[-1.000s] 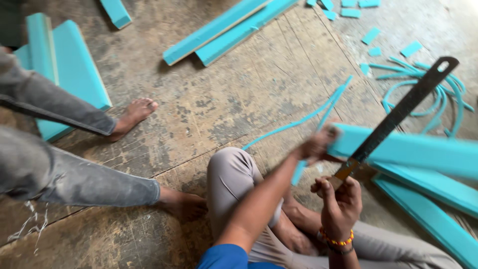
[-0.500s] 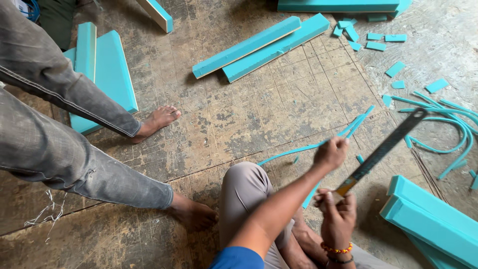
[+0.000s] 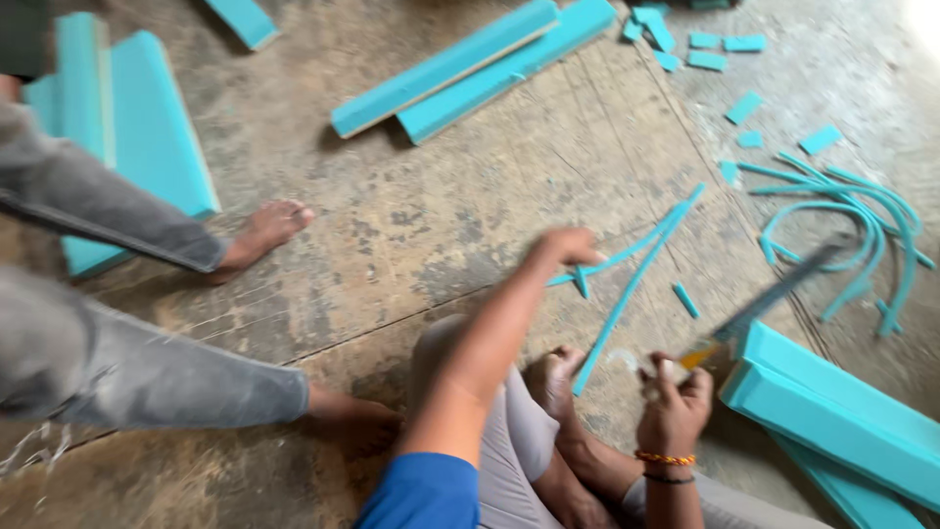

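The person sits cross-legged on a worn concrete floor (image 3: 411, 225). The right hand (image 3: 674, 404) is wrapped tightly around the yellowish handle of a long dark blade (image 3: 774, 294), which angles up and away to the right; the blade is blurred, so its edge cannot be made out. Its lower end sits just beside the near end of a thick turquoise foam block (image 3: 832, 411) that lies on the floor at the right, with another like it beneath or beside it. An orange beaded band circles the right wrist.

The left hand (image 3: 568, 245) is stretched forward over the floor, fingers curled down; it is blurred and I cannot tell whether it holds anything. It is just beside a pair of long thin turquoise strips (image 3: 636, 269) that run diagonally across the floor, and small offcuts lie near them.

Farther right, a tangle of curved turquoise trimmings (image 3: 852, 216) lies on the floor, with short rectangular scraps (image 3: 744, 108) scattered toward the far right corner. Two long foam bars (image 3: 480, 69) lie side by side at the far middle, and flat foam slabs (image 3: 127, 137) are stacked at the far left.

Another person stands at the left in grey trousers, one bare foot (image 3: 264, 230) near the slabs, the other close to the seated person's knee.
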